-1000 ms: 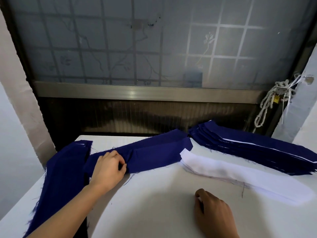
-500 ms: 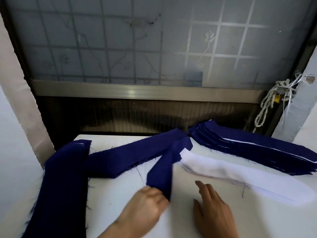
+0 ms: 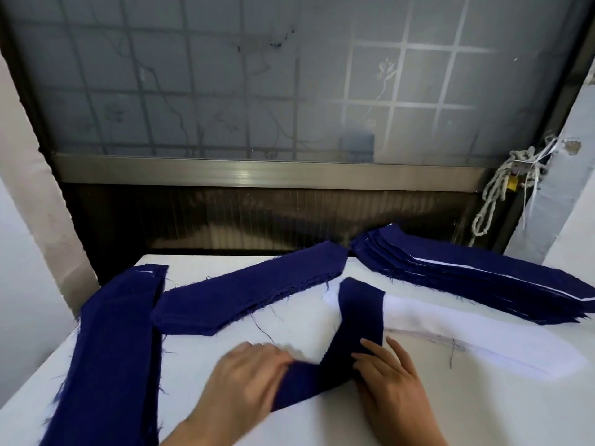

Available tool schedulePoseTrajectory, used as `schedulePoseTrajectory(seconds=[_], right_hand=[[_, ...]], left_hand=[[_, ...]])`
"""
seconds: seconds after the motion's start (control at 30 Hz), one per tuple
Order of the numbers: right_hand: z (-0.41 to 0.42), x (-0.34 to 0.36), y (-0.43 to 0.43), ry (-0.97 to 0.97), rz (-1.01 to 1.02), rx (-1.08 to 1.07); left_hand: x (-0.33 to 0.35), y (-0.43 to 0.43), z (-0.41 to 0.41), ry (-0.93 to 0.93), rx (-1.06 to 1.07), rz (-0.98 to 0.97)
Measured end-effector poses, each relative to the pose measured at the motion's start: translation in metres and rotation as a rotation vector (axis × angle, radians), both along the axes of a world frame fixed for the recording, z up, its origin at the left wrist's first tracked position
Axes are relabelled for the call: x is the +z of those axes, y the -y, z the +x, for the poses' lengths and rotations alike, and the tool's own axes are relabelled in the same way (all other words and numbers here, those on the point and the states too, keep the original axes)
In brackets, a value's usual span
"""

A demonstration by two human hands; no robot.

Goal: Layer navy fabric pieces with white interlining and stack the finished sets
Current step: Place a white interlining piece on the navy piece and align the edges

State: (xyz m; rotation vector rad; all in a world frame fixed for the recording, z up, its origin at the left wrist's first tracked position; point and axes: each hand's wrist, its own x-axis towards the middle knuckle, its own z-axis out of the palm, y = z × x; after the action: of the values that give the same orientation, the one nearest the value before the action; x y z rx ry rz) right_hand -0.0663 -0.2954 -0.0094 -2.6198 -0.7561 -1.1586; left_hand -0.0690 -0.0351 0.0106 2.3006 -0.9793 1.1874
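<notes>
The navy strip (image 3: 359, 320) was gripped at its near end by the left hand (image 3: 244, 381), whose fingers, though blurred by motion, were seen curled round the cloth. Just right of that grip the strip was pressed down by the right hand (image 3: 392, 387), with its fingers (image 3: 373, 350) laid straight and nothing clasped. From the grip the strip was stretched away and to the right, bent at the right hand, and its far end was draped over the near end of the white interlining (image 3: 467, 336). One second before, the same piece had been pinched on top of the navy pile (image 3: 251, 297) beyond and to the left of the grip; it had since been peeled off and dragged forward, while the right hand, idle on the table (image 3: 467, 413) until then, had been brought onto it. The pick-up was thus judged done, and squaring the strip with a white layer was taken as the step in hand. Farther beyond the interlining, to the far right of the grip, the finished sets (image 3: 483, 284) were stacked, thin white edges showing between navy layers. Far to the left of the grip a long navy bundle (image 3: 119, 349) was laid along the table edge.
</notes>
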Motion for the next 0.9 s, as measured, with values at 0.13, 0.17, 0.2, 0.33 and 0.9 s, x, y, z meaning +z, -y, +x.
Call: schedulePoseTrajectory(seconds=[0.13, 0.17, 0.2, 0.33, 0.9], right_hand=[[0.003, -0.002, 0.014, 0.048, 0.023, -0.056], [0.002, -0.002, 0.021, 0.043, 0.034, -0.084], [0.001, -0.001, 0.029, 0.028, 0.044, -0.122], [-0.003, 0.002, 0.073, -0.043, 0.133, -0.34], [-0.001, 0.009, 0.11, -0.333, 1.132, -0.791]], left_hand=[[-0.001, -0.028, 0.017, -0.26, 0.199, -0.44], [-0.006, -0.032, 0.021, -0.302, 0.239, -0.5], [-0.01, -0.036, 0.024, -0.337, 0.277, -0.531], [-0.02, -0.041, 0.027, -0.405, 0.324, -0.58], [-0.026, -0.046, 0.037, -0.63, 0.451, -0.64]])
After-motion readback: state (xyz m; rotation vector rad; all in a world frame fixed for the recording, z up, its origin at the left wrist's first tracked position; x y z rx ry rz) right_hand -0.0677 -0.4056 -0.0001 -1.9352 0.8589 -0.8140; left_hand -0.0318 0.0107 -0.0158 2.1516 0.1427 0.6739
